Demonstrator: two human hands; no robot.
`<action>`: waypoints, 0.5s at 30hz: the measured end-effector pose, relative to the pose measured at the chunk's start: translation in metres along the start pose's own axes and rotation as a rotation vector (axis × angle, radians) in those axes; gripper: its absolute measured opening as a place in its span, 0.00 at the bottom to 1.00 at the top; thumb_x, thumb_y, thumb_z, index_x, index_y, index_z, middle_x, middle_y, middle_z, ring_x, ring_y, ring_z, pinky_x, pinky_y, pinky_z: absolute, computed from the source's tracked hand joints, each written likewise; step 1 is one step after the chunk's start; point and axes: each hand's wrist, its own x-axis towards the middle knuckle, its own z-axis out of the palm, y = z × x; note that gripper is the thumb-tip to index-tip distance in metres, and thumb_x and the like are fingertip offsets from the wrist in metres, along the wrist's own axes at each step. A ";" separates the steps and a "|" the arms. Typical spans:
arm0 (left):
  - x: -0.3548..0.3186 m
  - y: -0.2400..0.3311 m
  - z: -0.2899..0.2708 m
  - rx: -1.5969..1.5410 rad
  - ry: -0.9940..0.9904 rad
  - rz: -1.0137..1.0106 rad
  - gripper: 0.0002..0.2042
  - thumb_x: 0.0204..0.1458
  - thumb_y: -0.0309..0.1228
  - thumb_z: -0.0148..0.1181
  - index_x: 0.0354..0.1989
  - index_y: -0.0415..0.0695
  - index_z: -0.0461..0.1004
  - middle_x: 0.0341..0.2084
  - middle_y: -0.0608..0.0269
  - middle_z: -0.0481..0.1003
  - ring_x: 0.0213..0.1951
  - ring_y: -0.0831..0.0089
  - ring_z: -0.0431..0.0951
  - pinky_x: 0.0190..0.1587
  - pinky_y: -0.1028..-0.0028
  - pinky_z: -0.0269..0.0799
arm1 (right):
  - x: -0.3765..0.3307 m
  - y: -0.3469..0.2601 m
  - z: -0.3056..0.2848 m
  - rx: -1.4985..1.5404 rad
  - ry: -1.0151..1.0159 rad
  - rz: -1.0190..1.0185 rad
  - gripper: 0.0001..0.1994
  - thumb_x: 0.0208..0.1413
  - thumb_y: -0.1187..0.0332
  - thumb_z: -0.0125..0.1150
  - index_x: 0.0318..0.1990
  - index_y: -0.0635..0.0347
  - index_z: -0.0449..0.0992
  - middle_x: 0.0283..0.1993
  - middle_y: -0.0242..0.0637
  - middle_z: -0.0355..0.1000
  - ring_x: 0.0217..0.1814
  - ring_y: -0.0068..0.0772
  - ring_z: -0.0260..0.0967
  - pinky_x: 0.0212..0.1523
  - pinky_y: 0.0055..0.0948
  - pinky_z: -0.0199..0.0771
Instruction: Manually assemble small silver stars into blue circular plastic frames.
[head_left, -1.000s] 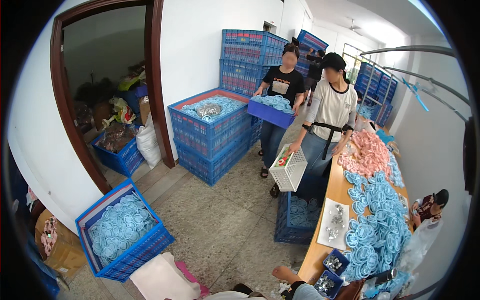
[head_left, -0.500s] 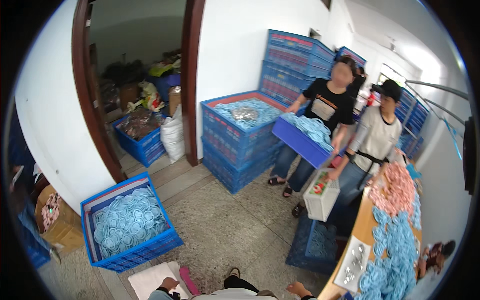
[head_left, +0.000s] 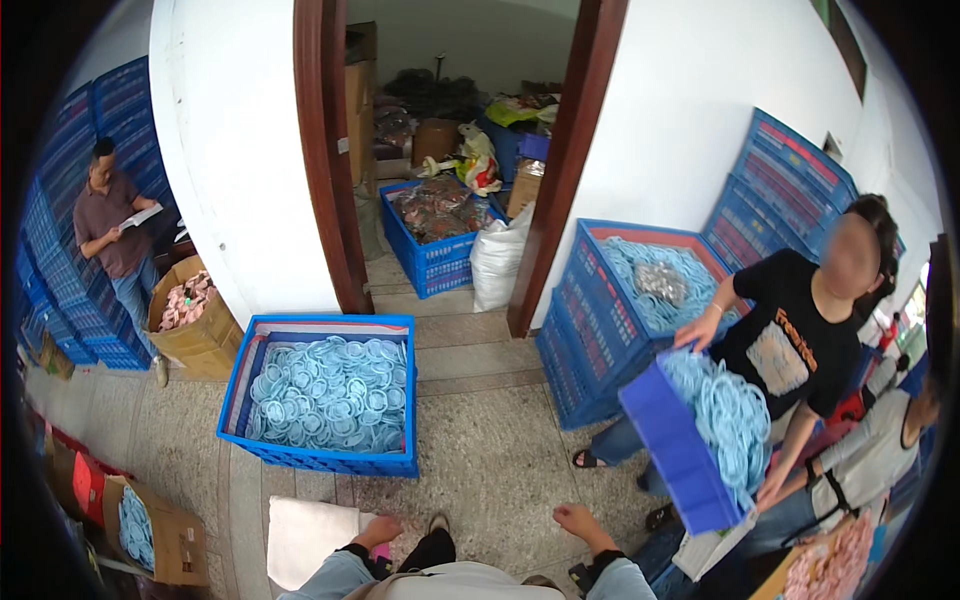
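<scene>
My left hand (head_left: 380, 531) hangs low with its fingers loosely curled and nothing visible in them. It is nearest to a folded pale cloth (head_left: 305, 541) on the floor. My right hand (head_left: 582, 522) is out on the other side of my body, fingers also curled in, holding nothing I can see. Ahead and to the left stands a blue crate (head_left: 318, 458) full of light blue ring-shaped pieces (head_left: 330, 395). At the right, a person in a black T-shirt (head_left: 785, 345) carries a tilted purple-blue bin (head_left: 668, 440) heaped with light blue loops (head_left: 725, 425).
Stacked blue crates (head_left: 570, 340) line the right wall beside a doorway. Inside it are a crate of bagged pieces (head_left: 440, 262) and a white sack (head_left: 497, 265). Cardboard boxes (head_left: 205, 345) stand left, near a person holding papers (head_left: 115, 215). Another person (head_left: 870, 450) is far right.
My view has turned right-to-left, bringing the person with papers into sight. The person with the bin has come closer. The long table at the right has mostly left the picture.
</scene>
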 end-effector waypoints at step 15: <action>0.009 -0.170 -0.045 -0.203 -0.042 -0.711 0.19 0.40 0.48 0.52 0.30 0.45 0.74 0.23 0.53 0.74 0.28 0.56 0.74 0.29 0.62 0.68 | 0.312 -0.137 -0.064 0.748 -0.019 -0.023 0.10 0.48 0.65 0.56 0.34 0.63 0.73 0.26 0.35 0.71 0.23 0.23 0.68 0.24 0.22 0.68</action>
